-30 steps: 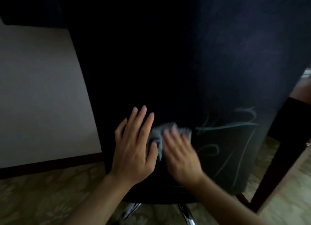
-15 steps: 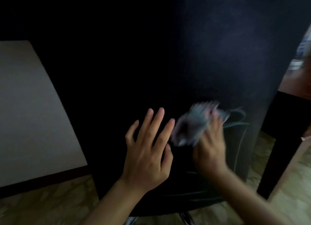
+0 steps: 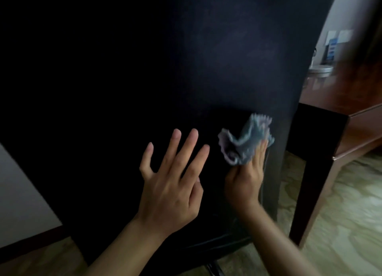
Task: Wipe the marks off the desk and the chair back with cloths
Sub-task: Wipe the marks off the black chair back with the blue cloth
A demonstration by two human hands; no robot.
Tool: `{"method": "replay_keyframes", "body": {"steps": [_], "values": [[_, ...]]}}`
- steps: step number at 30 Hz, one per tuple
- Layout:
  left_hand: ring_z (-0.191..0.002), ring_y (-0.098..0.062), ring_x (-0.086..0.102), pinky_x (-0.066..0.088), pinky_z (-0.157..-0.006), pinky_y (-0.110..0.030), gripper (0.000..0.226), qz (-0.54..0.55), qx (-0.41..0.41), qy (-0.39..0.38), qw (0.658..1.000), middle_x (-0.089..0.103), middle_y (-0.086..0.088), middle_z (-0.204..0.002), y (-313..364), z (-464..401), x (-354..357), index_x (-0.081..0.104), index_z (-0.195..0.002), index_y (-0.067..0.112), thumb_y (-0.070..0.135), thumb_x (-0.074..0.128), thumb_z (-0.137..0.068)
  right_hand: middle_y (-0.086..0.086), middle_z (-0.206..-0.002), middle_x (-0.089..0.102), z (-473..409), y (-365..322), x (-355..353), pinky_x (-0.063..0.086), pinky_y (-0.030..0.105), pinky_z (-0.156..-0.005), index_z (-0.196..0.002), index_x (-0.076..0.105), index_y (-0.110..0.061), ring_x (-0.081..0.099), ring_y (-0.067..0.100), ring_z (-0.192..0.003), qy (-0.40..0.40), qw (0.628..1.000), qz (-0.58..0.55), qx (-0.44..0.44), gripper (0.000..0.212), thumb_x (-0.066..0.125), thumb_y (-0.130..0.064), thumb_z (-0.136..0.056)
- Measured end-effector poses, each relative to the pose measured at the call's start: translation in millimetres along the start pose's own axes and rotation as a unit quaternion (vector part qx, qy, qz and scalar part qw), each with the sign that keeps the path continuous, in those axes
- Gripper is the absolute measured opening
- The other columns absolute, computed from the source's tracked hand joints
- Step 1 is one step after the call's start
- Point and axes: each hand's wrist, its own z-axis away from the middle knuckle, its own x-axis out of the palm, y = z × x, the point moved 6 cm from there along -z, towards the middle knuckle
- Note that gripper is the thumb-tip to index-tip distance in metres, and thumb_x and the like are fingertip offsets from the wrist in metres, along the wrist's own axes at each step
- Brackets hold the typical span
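Left hand (image 3: 171, 184) flat with fingers spread on dark chair back (image 3: 206, 69), right hand (image 3: 245, 178) pinching crumpled grey cloth (image 3: 246, 143) near its right edge, wooden tabletop (image 3: 339, 98) beyond

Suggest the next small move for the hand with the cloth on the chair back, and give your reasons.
Probably a downward stroke along the chair back's right edge. The right hand presses the crumpled cloth near that edge, and faint pale lines remain just below and beside it. The left hand lies spread on the back, steadying it.
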Motion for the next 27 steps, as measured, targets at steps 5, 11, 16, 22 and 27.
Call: {"method": "replay_keyframes", "body": {"steps": [5,11,16,22,27], "values": [[-0.149,-0.024,0.028,0.015,-0.116,-0.057,0.072,0.005,0.015,0.014,1.0,0.028,-0.009,-0.159,13.2,-10.5,5.5,0.043,-0.144,0.02,0.02,0.068,-0.077,0.029,-0.144,0.042,67.6,29.3,-3.7,0.038,0.057,-0.105,-0.139,0.045,0.002,0.04,0.045,-0.134,-0.136,0.967,-0.031,0.214,0.061,0.032,-0.039,-0.096],[-0.149,-0.026,0.029,0.017,-0.116,-0.057,0.064,0.01,0.027,0.021,0.999,0.03,-0.01,-0.159,27.1,-23.2,9.9,0.046,-0.143,0.019,0.022,0.063,-0.082,0.022,-0.16,0.007,-81.7,-16.3,-2.2,0.004,0.047,-0.122,-0.151,0.017,0.002,0.0,0.032,-0.149,0.021,0.982,-0.04,0.185,0.063,0.024,-0.036,-0.102],[-0.148,-0.025,0.031,0.014,-0.117,-0.053,0.062,0.011,0.029,0.015,0.999,0.034,-0.01,-0.158,32.3,-26.5,18.1,0.05,-0.14,0.018,0.018,0.065,-0.08,-0.001,-0.16,0.013,44.8,75.1,-2.6,0.016,0.008,-0.112,-0.154,0.002,-0.018,0.015,0.009,-0.145,-0.002,0.9,-0.085,0.427,0.054,0.027,-0.011,-0.106],[-0.148,-0.025,0.031,0.012,-0.119,-0.051,0.058,0.004,0.044,-0.014,0.999,0.038,-0.009,-0.156,38.7,-26.6,28.2,0.058,-0.137,0.016,0.016,0.065,-0.079,0.001,-0.156,0.027,72.0,83.1,-1.9,0.021,0.037,-0.116,-0.156,0.009,-0.022,0.029,0.019,-0.141,0.002,0.799,-0.13,0.587,0.058,0.027,-0.041,-0.105],[-0.148,-0.027,0.03,0.012,-0.119,-0.052,0.054,-0.007,0.047,-0.027,0.999,0.038,-0.012,-0.156,43.7,-25.3,32.7,0.06,-0.134,0.014,0.014,0.063,-0.08,0.0,-0.163,-0.004,-37.5,67.8,6.9,-0.007,0.025,-0.12,-0.155,0.001,-0.014,-0.009,0.01,-0.149,-0.013,0.93,-0.092,0.356,0.053,0.022,-0.021,-0.107]]}}
